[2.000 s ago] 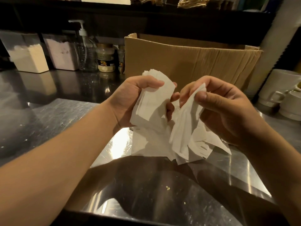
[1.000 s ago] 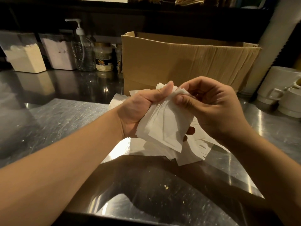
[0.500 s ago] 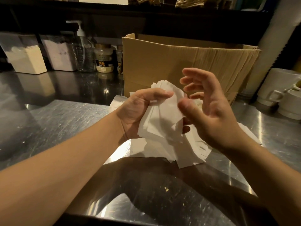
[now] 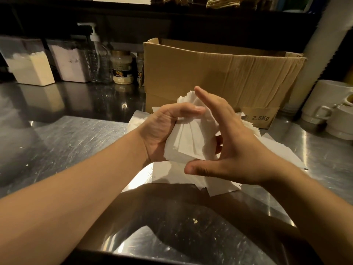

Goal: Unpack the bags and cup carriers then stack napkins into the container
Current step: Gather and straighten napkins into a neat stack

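Observation:
My left hand point(image 4: 162, 131) grips a thick stack of white napkins point(image 4: 189, 142) above the steel counter, thumb across the top of the stack. My right hand point(image 4: 235, 150) lies flat against the stack's right side, fingers straight and thumb stretched out under its lower edge. More loose white napkins point(image 4: 219, 185) lie spread on the counter beneath and to the right of both hands. Behind them stands an open brown cardboard box point(image 4: 219, 73) marked 2.5Kg.
The steel counter point(image 4: 72, 142) runs left and towards me. At the back left stand two clear tubs of powder point(image 4: 32, 67), a pump bottle point(image 4: 97, 60) and a jar point(image 4: 122, 67). White mugs point(image 4: 328, 111) stand at the right, beside a white column point(image 4: 322, 44).
My right hand let go of its bunch of napkins, which joined the stack in my left hand. It then opened and now presses flat against the stack's right side.

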Demonstrator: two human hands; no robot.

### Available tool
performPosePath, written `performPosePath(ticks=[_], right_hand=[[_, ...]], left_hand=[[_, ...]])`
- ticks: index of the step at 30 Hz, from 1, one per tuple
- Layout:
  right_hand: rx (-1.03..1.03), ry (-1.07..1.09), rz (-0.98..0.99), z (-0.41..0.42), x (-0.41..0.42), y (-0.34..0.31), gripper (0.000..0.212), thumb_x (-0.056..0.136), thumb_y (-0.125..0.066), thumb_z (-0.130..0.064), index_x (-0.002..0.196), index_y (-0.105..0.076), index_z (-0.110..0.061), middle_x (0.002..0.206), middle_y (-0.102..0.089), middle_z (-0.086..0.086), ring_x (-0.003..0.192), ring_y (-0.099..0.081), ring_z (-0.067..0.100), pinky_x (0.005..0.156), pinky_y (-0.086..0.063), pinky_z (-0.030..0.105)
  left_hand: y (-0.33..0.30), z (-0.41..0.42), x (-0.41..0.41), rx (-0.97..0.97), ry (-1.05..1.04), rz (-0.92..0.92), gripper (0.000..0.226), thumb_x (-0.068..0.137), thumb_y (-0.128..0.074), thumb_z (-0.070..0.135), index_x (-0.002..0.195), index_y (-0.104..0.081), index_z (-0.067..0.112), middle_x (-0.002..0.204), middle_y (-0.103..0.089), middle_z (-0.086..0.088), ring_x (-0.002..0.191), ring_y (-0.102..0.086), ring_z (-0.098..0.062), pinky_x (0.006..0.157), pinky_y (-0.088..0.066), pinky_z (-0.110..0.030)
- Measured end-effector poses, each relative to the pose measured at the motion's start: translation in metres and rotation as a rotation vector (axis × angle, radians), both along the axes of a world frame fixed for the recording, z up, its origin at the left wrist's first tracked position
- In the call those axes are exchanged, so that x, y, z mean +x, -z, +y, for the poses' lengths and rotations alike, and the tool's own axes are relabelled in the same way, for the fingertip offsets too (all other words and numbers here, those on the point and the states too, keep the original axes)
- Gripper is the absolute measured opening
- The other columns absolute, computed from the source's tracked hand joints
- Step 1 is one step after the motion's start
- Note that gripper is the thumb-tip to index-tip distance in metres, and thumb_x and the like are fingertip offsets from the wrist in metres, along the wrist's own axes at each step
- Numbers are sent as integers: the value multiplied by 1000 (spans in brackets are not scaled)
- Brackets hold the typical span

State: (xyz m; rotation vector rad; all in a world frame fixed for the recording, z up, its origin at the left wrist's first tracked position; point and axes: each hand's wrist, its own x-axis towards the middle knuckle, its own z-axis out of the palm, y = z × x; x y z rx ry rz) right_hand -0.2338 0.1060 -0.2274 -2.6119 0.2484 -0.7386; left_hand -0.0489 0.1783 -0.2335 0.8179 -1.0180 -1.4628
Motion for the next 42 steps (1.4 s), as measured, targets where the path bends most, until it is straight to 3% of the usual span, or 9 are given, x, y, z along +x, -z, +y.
performPosePath(ticks=[4, 8, 12, 15, 24, 30, 34, 38, 42], right_hand=[[128, 10, -239, -7, 1, 0, 84, 83, -60, -63, 155, -28, -32, 154, -34, -7, 138, -38, 4, 112, -40, 28], [268, 191, -437, -16, 0, -5, 32, 100, -56, -41, 130, -52, -31, 118, -59, -13, 110, -57, 1, 95, -53, 26], [292, 263, -269, -23, -1, -4, 10, 97, -61, -30, 106, -64, -34, 99, -67, -13, 92, -64, 1, 79, -59, 24], [185, 252, -51, -26, -1, -4, 8, 91, -64, -37, 99, -66, -38, 95, -65, -18, 91, -60, -2, 72, -56, 21], [-57, 151, 393, -31, -5, -5, 37, 80, -73, -54, 115, -61, -48, 109, -54, -27, 109, -44, -4, 96, -38, 28], [-92, 108, 345, -33, -2, -3, 18, 88, -69, -43, 105, -65, -42, 99, -59, -26, 102, -48, -2, 83, -41, 22], [-51, 140, 195, -29, -1, -2, 16, 84, -60, -52, 93, -64, -39, 96, -57, -20, 97, -48, 3, 80, -43, 25], [-91, 264, -38, -23, 7, 5, 15, 86, -64, -55, 94, -67, -42, 113, -49, -16, 113, -37, 10, 95, -37, 32], [-144, 305, 88, -22, 14, 8, 19, 96, -59, -47, 110, -71, -46, 146, -43, -14, 137, -26, 12, 113, -24, 45]], left_hand=[[-3, -1, 2, 45, -4, 19, 77, 66, -80, 29, 137, -57, 9, 119, -61, -15, 109, -58, -35, 109, -41, -54], [-11, 0, 7, 10, -3, 133, 69, 77, -63, 25, 142, -50, 7, 116, -60, -15, 99, -61, -30, 102, -44, -53], [-17, 2, 14, -28, 22, 265, 64, 82, -55, 27, 141, -45, 6, 112, -60, -14, 97, -62, -26, 96, -48, -43], [-20, 3, 18, -47, -9, 330, 59, 83, -54, 28, 137, -48, 6, 109, -61, -13, 95, -62, -26, 93, -50, -41], [-24, 5, 23, -65, -66, 387, 52, 85, -53, 30, 131, -52, 5, 106, -63, -13, 90, -64, -25, 91, -52, -40], [-26, 6, 24, -81, -99, 384, 52, 85, -53, 30, 131, -52, 6, 105, -63, -13, 90, -64, -25, 89, -53, -41], [-27, 6, 26, -86, -123, 380, 52, 88, -52, 32, 134, -51, 7, 105, -63, -12, 90, -64, -24, 90, -53, -40], [-27, 7, 27, -97, -152, 404, 53, 88, -53, 32, 135, -50, 7, 105, -63, -14, 89, -65, -26, 86, -55, -42], [-27, 7, 27, -85, -184, 396, 54, 89, -53, 33, 137, -50, 7, 103, -64, -14, 89, -65, -25, 88, -55, -42]])
